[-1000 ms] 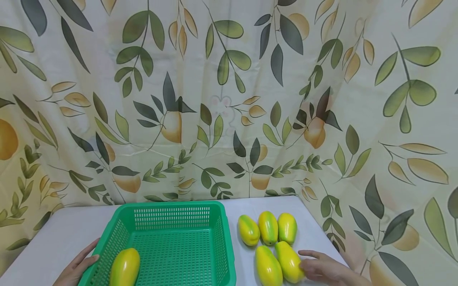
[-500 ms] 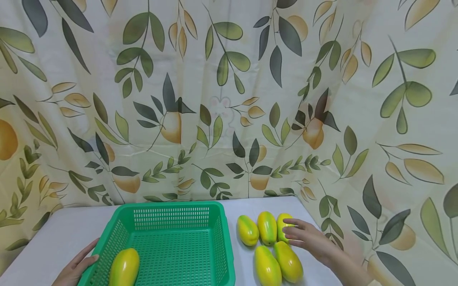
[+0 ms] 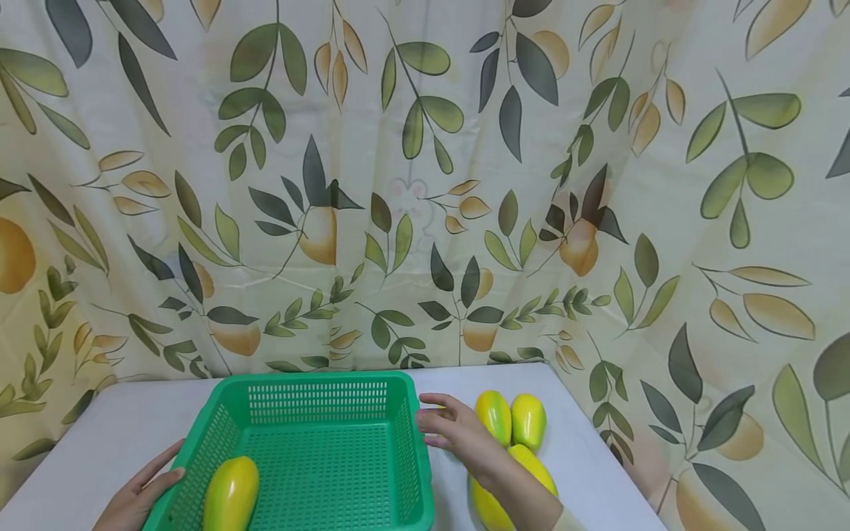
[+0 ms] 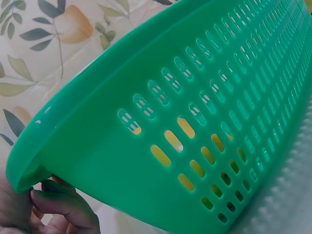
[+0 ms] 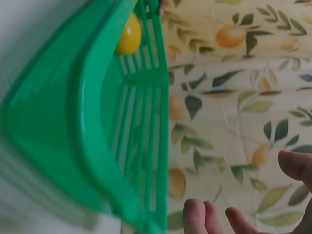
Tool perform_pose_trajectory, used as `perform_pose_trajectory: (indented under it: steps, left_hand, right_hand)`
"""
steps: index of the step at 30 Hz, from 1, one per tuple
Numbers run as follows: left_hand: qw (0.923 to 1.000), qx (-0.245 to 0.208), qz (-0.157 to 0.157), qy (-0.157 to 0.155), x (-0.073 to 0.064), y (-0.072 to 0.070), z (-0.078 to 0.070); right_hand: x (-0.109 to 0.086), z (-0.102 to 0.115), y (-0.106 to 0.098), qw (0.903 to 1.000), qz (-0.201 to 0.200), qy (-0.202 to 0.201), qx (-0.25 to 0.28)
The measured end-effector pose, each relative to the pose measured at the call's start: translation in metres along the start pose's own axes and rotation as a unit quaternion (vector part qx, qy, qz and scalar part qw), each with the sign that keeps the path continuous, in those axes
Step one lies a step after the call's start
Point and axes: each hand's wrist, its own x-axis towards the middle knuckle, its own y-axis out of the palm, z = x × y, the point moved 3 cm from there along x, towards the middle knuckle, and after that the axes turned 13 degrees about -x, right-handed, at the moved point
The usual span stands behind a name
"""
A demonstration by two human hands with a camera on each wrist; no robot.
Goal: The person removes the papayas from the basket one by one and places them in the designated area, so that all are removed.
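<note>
A green plastic basket (image 3: 332,476) with slotted walls stands on the table. My left hand (image 3: 138,487) grips its left rim; in the left wrist view the fingers (image 4: 66,204) curl beneath the rim. Inside, against the left wall, lies a yellow-green fruit (image 3: 230,493), like a mango or papaya. My right hand (image 3: 458,431) is at the basket's right rim with spread, slightly bent fingers and holds nothing. The right wrist view shows its fingertips (image 5: 194,214) apart from the basket. Several similar fruits (image 3: 528,420) lie to the right, partly hidden by the hand and forearm.
A white cloth covers the table (image 3: 584,450), whose right edge runs just beyond the fruits. A curtain (image 3: 412,221) printed with leaves and fruit hangs behind and along the sides.
My right hand has left the front right fruit, risen past the back fruits and moved left to the basket's right rim. The left hand stays at the left rim; the fruits have not moved.
</note>
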Motion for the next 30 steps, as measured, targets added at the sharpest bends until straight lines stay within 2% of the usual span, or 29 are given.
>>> perform_pose_trajectory:
  steps: [8, 17, 23, 30]
  left_hand:
    - [0.9998, -0.008, -0.017, -0.005, 0.0, 0.001, 0.002]
    - [0.9997, -0.003, -0.022, -0.006, -0.002, 0.001, 0.0]
    - [0.9996, -0.007, -0.028, -0.005, -0.003, 0.003, 0.0]
    - [0.9985, 0.036, -0.04, 0.009, -0.007, 0.003, -0.004]
  right_hand:
    - [0.011, 0.009, 0.056, 0.9978, 0.035, -0.025, 0.05]
    - [0.026, 0.003, 0.103, 0.9987, 0.028, -0.035, 0.025]
    - [0.033, -0.001, 0.126, 0.9993, 0.029, -0.015, 0.018]
    - [0.037, 0.005, 0.155, 0.9989, 0.043, 0.017, 0.004]
